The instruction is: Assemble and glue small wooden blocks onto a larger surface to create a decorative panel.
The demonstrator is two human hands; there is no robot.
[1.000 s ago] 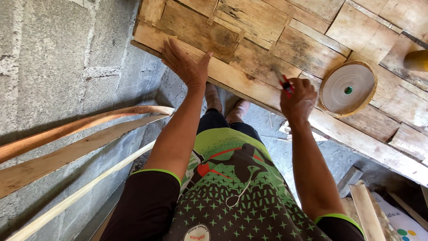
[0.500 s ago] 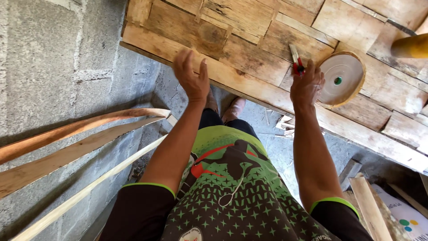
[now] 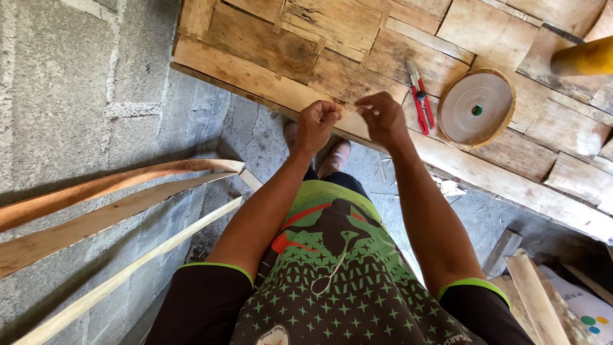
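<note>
Left hand [image 3: 317,122] and right hand [image 3: 383,117] both pinch a thin pale strip [image 3: 355,109], possibly bamboo, over workbench [image 3: 255,76] front edge; light, bendy, best held near ends; red cutter [image 3: 421,99] beside.

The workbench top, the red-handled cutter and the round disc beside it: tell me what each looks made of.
Workbench top: rough unfinished wood planks, with visible grain, stains and gaps.
Red-handled cutter: glossy red body, probably plastic, with a grey part that looks metal.
Round disc: pale matte face with fine concentric rings and a tan rim, possibly a wound roll of tape or thin strip; hard to be sure.
</note>
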